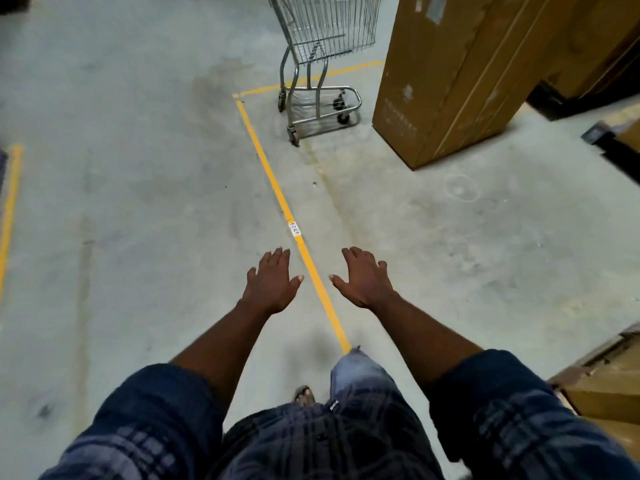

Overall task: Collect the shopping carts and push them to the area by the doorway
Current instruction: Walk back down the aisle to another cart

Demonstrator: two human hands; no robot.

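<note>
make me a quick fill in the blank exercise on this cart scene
The left hand and right hand hold ____.
The line running between them is ____ in colour.
The cart stands to the ____ of the tall box.
The number of carts in view is ____.
Missing words: nothing, yellow, left, one.

Shopping cart [320, 60] stands ahead, left of tall box [450, 74]; hands well short.
</note>
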